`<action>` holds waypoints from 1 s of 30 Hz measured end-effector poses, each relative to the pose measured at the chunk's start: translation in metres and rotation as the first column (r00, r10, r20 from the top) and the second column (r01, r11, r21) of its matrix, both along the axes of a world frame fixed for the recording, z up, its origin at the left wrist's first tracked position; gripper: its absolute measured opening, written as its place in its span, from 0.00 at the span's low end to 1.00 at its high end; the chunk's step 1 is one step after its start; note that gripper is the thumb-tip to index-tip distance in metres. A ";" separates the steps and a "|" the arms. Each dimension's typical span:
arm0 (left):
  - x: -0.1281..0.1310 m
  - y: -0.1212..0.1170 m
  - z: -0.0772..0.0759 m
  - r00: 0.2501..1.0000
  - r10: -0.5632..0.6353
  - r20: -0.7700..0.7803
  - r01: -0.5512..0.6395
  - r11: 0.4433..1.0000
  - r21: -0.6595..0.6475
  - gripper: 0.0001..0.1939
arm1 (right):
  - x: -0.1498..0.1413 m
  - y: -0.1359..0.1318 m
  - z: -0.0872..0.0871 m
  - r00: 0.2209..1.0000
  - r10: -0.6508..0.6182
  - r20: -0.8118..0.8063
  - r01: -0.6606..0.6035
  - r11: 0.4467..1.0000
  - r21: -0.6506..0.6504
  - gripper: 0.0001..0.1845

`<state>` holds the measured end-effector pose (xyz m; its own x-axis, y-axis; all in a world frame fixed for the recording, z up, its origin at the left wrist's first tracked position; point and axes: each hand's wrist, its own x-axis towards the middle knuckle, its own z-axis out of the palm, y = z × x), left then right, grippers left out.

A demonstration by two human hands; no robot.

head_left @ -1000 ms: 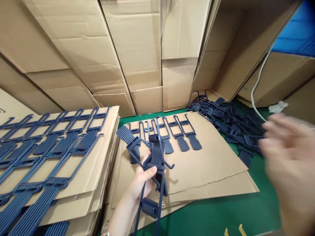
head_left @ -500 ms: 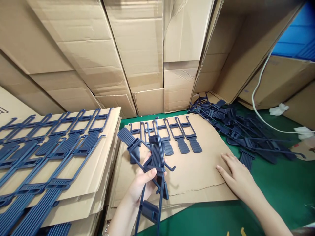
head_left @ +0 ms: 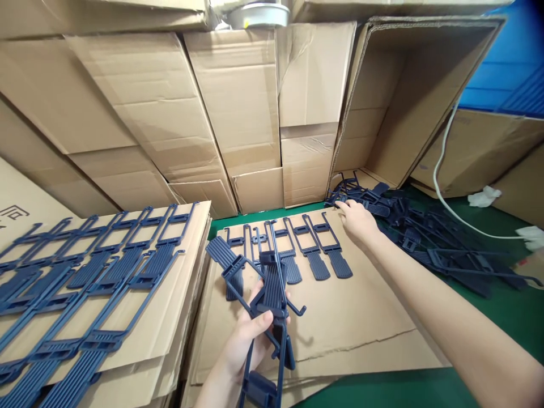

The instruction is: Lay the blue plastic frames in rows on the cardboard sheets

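Stacked cardboard cartons (head_left: 238, 102) fill background; green work surface (head_left: 518, 311) lies below. Left hand (head_left: 249, 334) at low centre, fingers (head_left: 259, 323) closed around bunch of navy plastic frames (head_left: 272, 289), bunch held above cardboard sheet (head_left: 361, 323). Right hand (head_left: 357, 221) at far edge of sheet, fingers open, tips touching loose frame pile (head_left: 425, 238). Frame row (head_left: 317, 265) laid on sheet, ribbed pads toward viewer. Further frame rows (head_left: 106, 266) on cardboard stack (head_left: 182, 306) at left.
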<state>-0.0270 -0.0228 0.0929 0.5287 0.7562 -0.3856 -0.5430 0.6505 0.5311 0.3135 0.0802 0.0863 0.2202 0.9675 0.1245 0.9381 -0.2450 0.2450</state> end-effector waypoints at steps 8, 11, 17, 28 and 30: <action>0.002 0.001 -0.002 1.000 0.002 -0.014 -0.002 1.000 -0.018 0.35 | 0.004 0.041 -0.021 0.997 0.033 0.070 -0.025 0.994 -0.104 0.20; 0.000 0.000 -0.002 1.000 -0.010 -0.004 0.010 1.000 -0.012 0.34 | 0.014 0.039 -0.023 0.996 0.011 0.085 -0.003 0.996 -0.088 0.19; -0.003 -0.001 -0.004 0.999 -0.044 -0.015 0.043 0.997 -0.056 0.36 | 0.033 0.031 -0.024 0.997 -0.076 0.017 0.077 0.996 -0.047 0.21; 0.000 0.000 0.001 0.998 -0.040 0.043 0.038 0.998 0.043 0.32 | 0.045 -0.029 0.002 0.925 -0.361 -0.115 0.353 0.932 -0.083 0.32; 0.000 0.000 0.002 0.997 -0.058 0.052 0.056 0.997 0.045 0.31 | 0.051 -0.044 0.003 0.906 -0.404 -0.127 0.383 0.910 -0.160 0.31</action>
